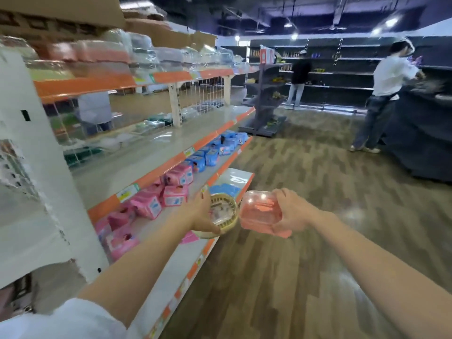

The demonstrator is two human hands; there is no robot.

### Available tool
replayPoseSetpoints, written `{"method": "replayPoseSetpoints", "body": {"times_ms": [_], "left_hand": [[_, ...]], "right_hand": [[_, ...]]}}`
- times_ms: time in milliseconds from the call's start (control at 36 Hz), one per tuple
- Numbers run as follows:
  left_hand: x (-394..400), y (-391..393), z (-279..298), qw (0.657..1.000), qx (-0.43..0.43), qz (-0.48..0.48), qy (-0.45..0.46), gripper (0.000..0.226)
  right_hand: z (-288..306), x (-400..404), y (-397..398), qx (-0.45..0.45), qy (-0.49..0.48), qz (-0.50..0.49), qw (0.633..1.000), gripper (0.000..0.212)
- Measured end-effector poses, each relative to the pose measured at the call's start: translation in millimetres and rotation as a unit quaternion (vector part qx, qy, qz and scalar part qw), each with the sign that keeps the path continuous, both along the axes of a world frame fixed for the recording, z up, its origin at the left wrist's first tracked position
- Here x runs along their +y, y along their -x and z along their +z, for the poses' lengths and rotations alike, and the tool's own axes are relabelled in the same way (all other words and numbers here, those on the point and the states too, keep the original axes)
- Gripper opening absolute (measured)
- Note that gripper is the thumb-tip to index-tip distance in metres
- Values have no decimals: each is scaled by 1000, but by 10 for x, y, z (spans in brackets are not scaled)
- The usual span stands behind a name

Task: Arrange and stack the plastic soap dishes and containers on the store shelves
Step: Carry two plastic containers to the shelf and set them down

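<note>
White sleeve — bare forearms

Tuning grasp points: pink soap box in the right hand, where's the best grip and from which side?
Take the pink soap box across its short sides, coming from its right end, as the right hand does now. It is a rounded rectangle with a smooth clear lid, so opposing side walls give the surest hold.
</note>
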State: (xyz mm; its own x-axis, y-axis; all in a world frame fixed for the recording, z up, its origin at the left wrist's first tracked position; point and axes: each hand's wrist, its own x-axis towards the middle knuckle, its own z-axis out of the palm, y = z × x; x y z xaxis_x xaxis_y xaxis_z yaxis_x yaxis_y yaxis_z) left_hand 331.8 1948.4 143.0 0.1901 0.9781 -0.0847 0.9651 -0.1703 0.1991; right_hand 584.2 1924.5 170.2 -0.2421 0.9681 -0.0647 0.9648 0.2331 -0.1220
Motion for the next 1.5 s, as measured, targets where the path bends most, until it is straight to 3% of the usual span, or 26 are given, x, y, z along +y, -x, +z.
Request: {"method": "replayPoseSetpoints", "body": {"times_ms": [83, 167, 278, 361, 444, 472, 583, 611, 750, 861, 917, 1278, 1500], "left_hand": [[339, 79, -128, 1000, 9, 22, -1, 107], [695, 214, -148, 998, -1, 68, -14, 106], [1130, 428, -91, 987, 5, 154, -47, 111], [1380, 577, -75, 974, 2, 225, -39, 109], [1545, 679, -81, 962, 18, 270, -28, 113], [1586, 696, -83, 959, 18, 282, -33, 113], [1626, 761, -104, 942, -13, 333, -33, 110], [1614, 801, -114, 938, -18, 345, -30, 106], [1614, 1100, -70, 904, -38, 425, -24, 102], [1660, 1432, -82, 883, -42, 467, -30, 98], [1695, 1620, -112, 875, -43, 482, -35, 98], [2107, 2809, -462, 810, -127, 570, -51, 100], [2157, 3314, -503, 785, -104, 610, 33, 100]], "right_hand": [[-29, 445, 69, -2, 35, 12, 999, 95], [29, 928, 163, 16, 38, 28, 999, 130], [75, 1598, 322, 32, 47, 71, 996, 111], [90, 2067, 460, 47, 51, 113, 991, 120], [58, 2433, 609, 50, 52, 149, 986, 78], [55, 2558, 670, 55, 52, 160, 984, 74], [14, 2919, 957, 62, 59, 224, 971, 122], [-13, 2967, 1033, 68, 69, 238, 966, 125], [-142, 3122, 1471, 98, 104, 292, 946, 92], [-239, 3278, 1910, 122, 107, 345, 925, 124], [-278, 3412, 2158, 117, 103, 339, 928, 128], [-487, 4133, 3711, 73, 89, 388, 914, 107], [-697, 4404, 4271, 64, 148, 395, 905, 91]]}}
